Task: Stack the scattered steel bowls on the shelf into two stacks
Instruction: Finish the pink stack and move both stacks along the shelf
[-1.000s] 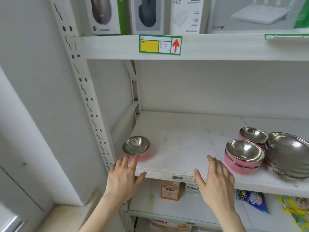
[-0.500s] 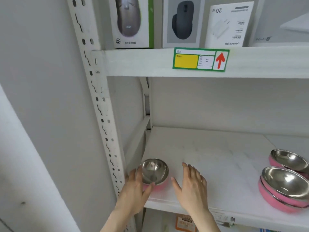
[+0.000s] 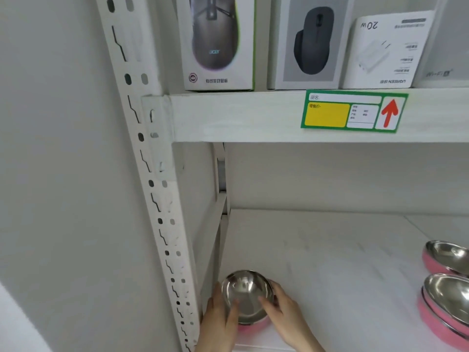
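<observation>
A small steel bowl with a pink outside sits at the front left corner of the white shelf. My left hand grips its left rim, thumb inside the bowl. My right hand grips its right rim, thumb also over the edge. At the right edge of the view stand a stack of pink-sided steel bowls and, behind it, another pink-sided bowl; both are cut off by the frame.
The shelf's perforated white upright stands just left of my left hand. An upper shelf board with a green and yellow price label carries boxed computer mice and a charger box.
Both hands have moved forward and closed on the small bowl's rim from either side. The view has shifted left and closer, so the right-hand bowls slid toward the edge.
</observation>
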### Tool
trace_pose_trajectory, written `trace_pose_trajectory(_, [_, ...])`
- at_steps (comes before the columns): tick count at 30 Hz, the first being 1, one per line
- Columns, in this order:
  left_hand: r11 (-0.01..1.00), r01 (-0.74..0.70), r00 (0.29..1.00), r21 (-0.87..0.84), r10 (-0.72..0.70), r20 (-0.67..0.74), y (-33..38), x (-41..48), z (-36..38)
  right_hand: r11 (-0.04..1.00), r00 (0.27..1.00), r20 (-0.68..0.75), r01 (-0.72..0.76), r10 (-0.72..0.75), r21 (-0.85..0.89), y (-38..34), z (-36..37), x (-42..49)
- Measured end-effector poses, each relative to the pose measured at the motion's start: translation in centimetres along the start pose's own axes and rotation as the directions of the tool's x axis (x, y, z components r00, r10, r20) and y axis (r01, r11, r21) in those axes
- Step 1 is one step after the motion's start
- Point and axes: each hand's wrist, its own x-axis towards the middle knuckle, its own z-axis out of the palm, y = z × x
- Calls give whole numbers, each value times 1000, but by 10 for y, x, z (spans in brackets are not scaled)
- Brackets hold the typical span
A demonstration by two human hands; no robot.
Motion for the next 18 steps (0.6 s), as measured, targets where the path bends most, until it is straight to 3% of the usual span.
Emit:
trace_pose_trajectory(6, [992,-4,1000,-129,6,19,-4,3,3,998,999,-44,2,1,61,-1,-3,-2])
trace_pose_trajectory(18, [975,-70,989,-209,95,116,2,-8,5,997,997,-75,-3,8,72,4,-20,-24])
